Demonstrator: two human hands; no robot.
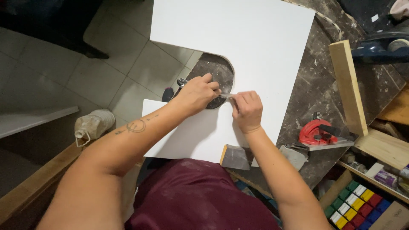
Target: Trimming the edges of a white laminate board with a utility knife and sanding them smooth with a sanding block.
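White board (255,47) with a rounded notch cut into its left edge lies flat on a dark, scuffed workbench (311,89), its near-left part overhanging the tiled floor (64,72). Thin edge-banding strip (226,94) runs along the curved notch edge. Left hand (197,93) is curled over the notch edge, fingers closed on a small metal tool (182,82) and pressing at the strip; right hand (247,110) rests on the board just beside it, thumb and forefinger pinched on the strip end. Sanding block (235,156) sits at the board's near edge. Red tool (317,132) lies on the bench to the right, wooden plank (348,87) beyond it. Plastic bottle (93,125) on the floor at left. Tray of coloured blocks (357,203) lower right.
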